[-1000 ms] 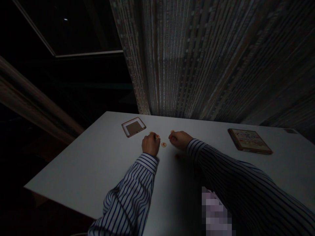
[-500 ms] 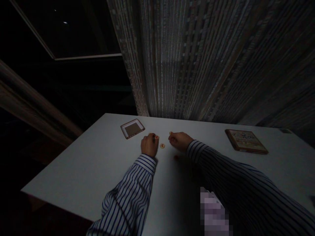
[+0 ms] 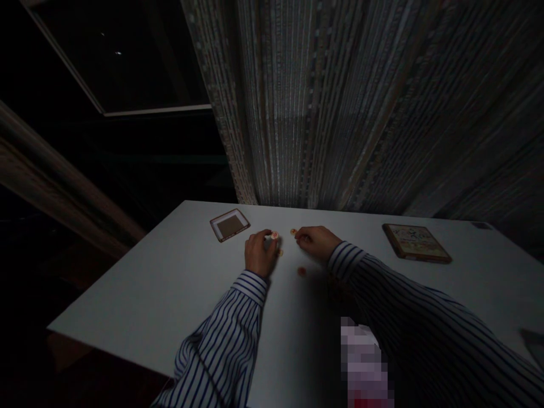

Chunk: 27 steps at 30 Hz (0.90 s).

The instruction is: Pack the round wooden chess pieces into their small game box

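Your left hand pinches the first disc at one o'clock, which slipping fingertips could drop; your right hand (grip indeterminable) adjoins the second disc at ten.

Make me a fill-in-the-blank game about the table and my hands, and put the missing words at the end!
1. The small piece pinched in your left hand has a ____ shape.
2. The closed brown box lies toward the ____ side of the table, as you see it.
3. Your left sleeve has a pattern of dark ____ on it.

Missing words: round; right; stripes.
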{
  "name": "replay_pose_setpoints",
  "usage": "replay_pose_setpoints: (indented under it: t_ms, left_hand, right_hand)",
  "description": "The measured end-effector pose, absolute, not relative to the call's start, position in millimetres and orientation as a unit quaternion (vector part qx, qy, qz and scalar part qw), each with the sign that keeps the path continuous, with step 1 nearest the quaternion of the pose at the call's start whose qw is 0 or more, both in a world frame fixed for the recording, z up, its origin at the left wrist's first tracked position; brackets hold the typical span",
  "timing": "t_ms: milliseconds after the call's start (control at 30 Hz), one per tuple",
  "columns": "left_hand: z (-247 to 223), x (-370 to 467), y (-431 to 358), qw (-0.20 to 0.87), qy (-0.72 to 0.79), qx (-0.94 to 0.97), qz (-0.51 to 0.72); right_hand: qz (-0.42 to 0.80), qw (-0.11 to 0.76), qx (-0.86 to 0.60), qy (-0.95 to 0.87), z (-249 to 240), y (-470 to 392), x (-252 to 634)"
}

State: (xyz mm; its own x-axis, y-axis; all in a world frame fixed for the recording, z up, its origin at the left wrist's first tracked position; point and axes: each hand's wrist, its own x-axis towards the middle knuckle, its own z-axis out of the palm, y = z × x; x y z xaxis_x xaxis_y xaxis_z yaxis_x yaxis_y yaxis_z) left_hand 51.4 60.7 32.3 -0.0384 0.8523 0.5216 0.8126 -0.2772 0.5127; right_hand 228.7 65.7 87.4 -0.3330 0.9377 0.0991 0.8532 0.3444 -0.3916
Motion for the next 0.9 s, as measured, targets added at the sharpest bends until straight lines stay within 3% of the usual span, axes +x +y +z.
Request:
replay_pose_setpoints:
  t_ms: [367, 900]
  left_hand:
    - [51, 65, 35, 0.001, 0.550, 0.711, 0.439]
    - [57, 94, 9, 0.017, 0.509, 0.728, 0.459]
  right_hand:
    - [0.149, 0.230, -0.565, -0.778, 109, 36, 250]
    - [0.151, 0.344, -0.570, -0.731, 104, 0, 292]
